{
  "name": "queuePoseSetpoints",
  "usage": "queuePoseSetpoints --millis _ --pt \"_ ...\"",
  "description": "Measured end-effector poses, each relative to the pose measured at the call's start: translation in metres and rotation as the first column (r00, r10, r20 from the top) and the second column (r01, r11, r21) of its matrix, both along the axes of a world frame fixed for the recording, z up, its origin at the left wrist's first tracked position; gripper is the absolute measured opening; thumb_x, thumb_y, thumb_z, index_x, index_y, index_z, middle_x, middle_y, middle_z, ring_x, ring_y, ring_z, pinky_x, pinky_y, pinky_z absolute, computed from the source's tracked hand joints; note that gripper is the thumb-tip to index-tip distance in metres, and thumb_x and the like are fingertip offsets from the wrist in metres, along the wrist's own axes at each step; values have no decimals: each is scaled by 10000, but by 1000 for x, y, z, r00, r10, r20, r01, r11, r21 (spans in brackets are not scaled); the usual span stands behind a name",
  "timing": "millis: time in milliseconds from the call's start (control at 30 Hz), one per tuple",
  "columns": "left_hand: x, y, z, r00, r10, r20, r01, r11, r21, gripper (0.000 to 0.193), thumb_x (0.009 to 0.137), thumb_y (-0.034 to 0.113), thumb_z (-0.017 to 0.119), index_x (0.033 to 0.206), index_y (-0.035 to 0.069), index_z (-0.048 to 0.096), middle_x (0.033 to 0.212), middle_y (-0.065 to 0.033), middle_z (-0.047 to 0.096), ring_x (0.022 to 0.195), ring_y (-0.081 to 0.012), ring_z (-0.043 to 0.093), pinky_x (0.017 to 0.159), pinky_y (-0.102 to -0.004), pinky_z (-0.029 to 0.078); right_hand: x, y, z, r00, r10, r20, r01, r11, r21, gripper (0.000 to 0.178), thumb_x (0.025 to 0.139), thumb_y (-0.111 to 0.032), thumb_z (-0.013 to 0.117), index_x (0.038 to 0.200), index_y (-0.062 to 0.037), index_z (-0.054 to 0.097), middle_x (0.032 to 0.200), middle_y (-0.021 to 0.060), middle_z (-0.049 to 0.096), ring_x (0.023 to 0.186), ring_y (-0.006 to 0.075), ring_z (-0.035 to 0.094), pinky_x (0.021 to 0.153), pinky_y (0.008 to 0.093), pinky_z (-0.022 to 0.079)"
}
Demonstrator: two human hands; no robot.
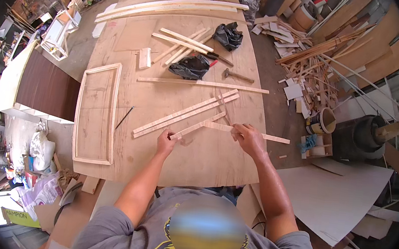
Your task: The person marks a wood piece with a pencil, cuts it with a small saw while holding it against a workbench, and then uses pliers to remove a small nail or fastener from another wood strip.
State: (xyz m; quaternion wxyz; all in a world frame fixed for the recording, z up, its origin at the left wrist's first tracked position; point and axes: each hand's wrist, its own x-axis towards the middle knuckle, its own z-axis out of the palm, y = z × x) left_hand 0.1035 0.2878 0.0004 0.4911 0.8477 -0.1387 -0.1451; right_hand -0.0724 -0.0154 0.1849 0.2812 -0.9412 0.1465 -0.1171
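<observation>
My left hand [166, 142] pinches the near end of a short wooden strip [196, 127], which slants up to the right. My right hand [249, 139] grips a second wooden strip [275, 139], lying crosswise with its left end against the short one. Just beyond my right hand is a thin metal tool [225, 108], its kind unclear. Two parallel wooden strips [186, 113] lie slanted past both hands, and a longer strip [204, 83] runs crosswise behind them. A rectangular wooden frame [80, 112] rests at the table's left edge, beside a thin dark rod [124, 118].
Farther up the wooden table [147, 155] are a hammer [238, 75], two black plastic bags [189, 66] and several loose strips. A brown-and-white cabinet [48, 84] stands left of the table. Wood scraps [306, 77] and a bucket [326, 121] are at right. Another person [251, 1] stands at the far end.
</observation>
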Motion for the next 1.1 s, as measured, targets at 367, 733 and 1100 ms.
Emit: queuePoseSetpoints --millis 367,733,1100 --pt "35 17 118 943 297 -151 -330 763 -556 191 961 191 736 1012 8 723 870 22 653 786 -48 562 769 -236 498 55 16 48 992 69 110 -87 981 171 270 953 -125 658 1219 -83 673 931 142 711 880 295 692 760 393 549" --pt "36 -45 224 984 173 33 -94 677 -730 212 991 205 710 1022 -5 714 798 22 638 702 -39 552 616 -218 463 81 43 79 975 -35 218 -168 523 836 150 1092 -164 475 1093 -22 525 918 62 642 758 118 601 700 297 538" --pt "21 -89 280 997 73 35 -21 659 -752 239 996 230 704 988 -4 746 800 27 669 689 -23 547 610 -199 428 77 58 106 937 -101 334 -284 334 899 259 1098 -220 467 1275 -37 512 893 35 594 690 111 584 607 279 530"
